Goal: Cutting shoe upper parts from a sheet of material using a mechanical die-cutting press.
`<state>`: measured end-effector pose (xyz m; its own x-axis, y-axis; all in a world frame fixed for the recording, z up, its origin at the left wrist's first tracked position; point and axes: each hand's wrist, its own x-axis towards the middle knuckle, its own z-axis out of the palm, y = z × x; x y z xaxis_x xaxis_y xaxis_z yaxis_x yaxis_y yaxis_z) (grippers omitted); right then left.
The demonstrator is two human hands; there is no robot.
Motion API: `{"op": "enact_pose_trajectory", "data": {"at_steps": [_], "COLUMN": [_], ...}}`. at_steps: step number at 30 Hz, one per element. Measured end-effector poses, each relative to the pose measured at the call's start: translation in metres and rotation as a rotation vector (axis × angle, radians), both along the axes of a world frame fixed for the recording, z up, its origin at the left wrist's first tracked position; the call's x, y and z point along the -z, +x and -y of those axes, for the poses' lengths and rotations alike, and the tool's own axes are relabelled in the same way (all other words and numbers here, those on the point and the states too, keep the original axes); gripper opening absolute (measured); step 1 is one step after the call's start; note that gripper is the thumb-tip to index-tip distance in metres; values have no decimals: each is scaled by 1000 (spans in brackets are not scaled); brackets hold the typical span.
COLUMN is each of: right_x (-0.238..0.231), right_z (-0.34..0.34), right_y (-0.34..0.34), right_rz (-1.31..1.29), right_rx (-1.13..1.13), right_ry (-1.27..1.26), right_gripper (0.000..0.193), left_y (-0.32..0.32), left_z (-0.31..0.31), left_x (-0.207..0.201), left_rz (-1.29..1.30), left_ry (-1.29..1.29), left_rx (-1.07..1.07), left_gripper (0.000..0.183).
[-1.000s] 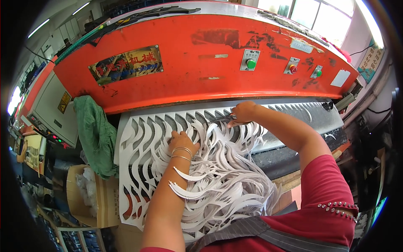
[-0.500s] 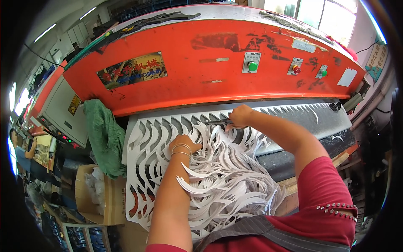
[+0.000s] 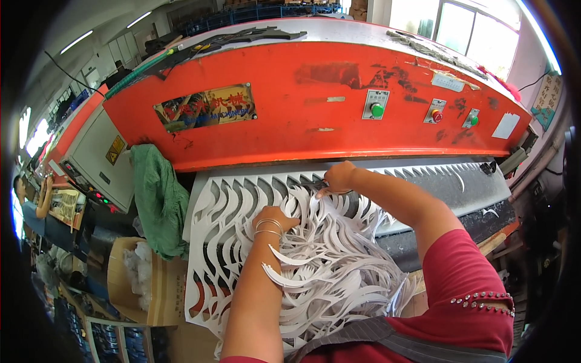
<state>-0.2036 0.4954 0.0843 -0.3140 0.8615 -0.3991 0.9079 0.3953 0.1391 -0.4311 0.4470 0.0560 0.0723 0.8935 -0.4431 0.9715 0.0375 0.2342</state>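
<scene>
Just beyond both sets of fingers, a big orange press, bed pushed up close. Under the palms, a wide white die-cut sheet, thin, light and floppy by the look of it, riddled with curved slots, likely to tear at the narrow bridges. Nearer the body, a loose heap of curved white strips. Left hand curled down, pressing flat on the sheet, gripping nothing clearly. Right hand pinched tight on a strip end at the sheet's far edge. Safest hold probably there, close to the root.

Right hand moved left (slightly).
</scene>
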Motion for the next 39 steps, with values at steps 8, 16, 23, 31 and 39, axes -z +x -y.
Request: {"op": "enact_pose_trajectory", "data": {"at_steps": [8,16,23,31,39], "right_x": [-14,-30,-5,-4,3], "right_z": [7,-1,-9,-20,-28], "right_y": [23,-21,-39,-31,-68], "right_rz": [13,16,-36,-6,-3], "right_rx": [-109,62,47,-107,-86], "right_ry": [-22,-153,-94,-108,-51], "right_gripper": [86,94,88,90,84], "left_y": [-5,8,5,-6,-13], "left_z": [5,25,25,34,36], "left_x": [9,-3,-6,-4,-1], "left_rz": [32,-89,-35,-38,52], "left_ry": [75,227,198,169,259], "left_rx": [-15,72,69,135,240], "left_gripper": [64,52,51,46,43]}}
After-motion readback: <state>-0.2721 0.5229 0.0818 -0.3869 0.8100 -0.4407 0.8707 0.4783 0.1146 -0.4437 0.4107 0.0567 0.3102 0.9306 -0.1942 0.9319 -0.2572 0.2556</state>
